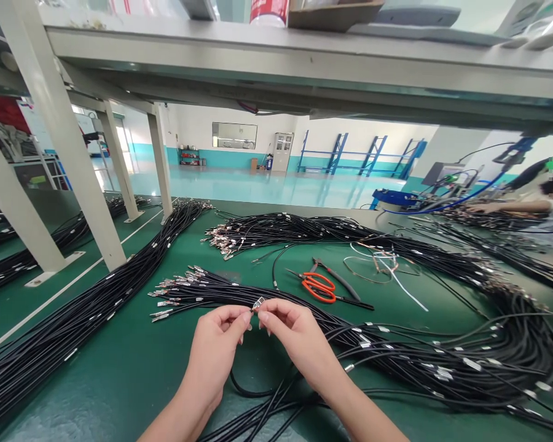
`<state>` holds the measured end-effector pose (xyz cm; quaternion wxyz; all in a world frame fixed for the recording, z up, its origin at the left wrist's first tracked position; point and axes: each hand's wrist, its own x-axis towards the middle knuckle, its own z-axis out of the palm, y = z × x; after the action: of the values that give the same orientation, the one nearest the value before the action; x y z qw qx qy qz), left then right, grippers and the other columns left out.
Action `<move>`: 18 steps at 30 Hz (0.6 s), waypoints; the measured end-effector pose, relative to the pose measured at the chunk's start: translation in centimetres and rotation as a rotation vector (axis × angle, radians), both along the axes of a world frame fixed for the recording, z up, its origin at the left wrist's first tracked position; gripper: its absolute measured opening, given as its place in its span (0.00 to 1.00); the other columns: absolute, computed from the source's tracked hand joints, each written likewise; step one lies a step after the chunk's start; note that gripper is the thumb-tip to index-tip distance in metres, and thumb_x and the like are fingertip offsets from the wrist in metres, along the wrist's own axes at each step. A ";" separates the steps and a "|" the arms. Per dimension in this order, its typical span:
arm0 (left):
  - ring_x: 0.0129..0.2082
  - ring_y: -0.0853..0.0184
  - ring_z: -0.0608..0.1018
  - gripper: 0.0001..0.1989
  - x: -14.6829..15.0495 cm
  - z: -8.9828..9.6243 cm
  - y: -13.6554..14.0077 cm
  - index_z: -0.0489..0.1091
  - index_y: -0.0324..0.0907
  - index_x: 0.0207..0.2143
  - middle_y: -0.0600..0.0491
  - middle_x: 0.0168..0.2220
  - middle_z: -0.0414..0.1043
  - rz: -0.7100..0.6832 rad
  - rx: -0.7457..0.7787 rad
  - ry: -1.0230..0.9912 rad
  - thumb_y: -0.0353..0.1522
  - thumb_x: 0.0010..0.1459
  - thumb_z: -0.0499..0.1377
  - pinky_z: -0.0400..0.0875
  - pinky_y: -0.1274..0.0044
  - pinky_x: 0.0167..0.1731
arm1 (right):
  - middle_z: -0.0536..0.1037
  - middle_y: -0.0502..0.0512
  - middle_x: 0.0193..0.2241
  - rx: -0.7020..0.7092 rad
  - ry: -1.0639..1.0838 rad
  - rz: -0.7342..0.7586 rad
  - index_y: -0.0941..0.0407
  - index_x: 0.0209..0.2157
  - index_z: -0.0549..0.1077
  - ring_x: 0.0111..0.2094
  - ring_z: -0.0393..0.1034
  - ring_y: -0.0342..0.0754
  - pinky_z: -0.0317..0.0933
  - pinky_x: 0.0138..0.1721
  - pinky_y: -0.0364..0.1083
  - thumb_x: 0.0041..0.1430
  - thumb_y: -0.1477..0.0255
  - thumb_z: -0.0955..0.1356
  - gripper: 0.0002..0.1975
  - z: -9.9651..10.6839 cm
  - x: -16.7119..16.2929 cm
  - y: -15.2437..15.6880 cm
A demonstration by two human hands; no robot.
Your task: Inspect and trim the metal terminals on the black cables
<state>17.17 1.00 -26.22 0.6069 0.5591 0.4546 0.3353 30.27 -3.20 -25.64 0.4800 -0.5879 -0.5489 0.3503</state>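
My left hand [214, 344] and my right hand [299, 337] meet over the green bench, thumbs and fingers pinched together. Between the fingertips is a small cable connector [258, 303], pale and shiny, with a bit of orange-red wire beneath it. The left fingers grip the wire side; the right fingertips hold the connector's lower edge. Most of the held cable is hidden by the hands. Just behind them lies a bundle of black cables [230, 291] with bare metal-tipped ends pointing left. More loose black cables [276, 402] run under my wrists.
Orange-handled scissors [319, 287] and pliers [343, 282] lie behind my right hand, near loose white wire [410, 288]. Long cable bundles [120, 288] cover the left side. Shelf legs [80, 141] and a low overhead shelf [281, 55] frame the bench. A co-worker's hand [488, 207] is far right.
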 end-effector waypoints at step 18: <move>0.22 0.88 0.60 0.22 0.3 0.1 -0.4 0.67 0.32 0.36 0.52 0.29 0.65 -0.001 -0.032 -0.011 0.42 0.44 0.55 0.56 0.94 0.22 | 0.65 0.51 0.23 0.021 -0.021 -0.057 0.63 0.25 0.66 0.26 0.56 0.37 0.53 0.28 0.38 0.54 0.65 0.63 0.13 -0.4 -0.2 0.1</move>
<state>17.47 0.55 -26.15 0.6183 0.5477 0.4563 0.3309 30.03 -3.09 -26.03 0.4902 -0.6020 -0.5404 0.3245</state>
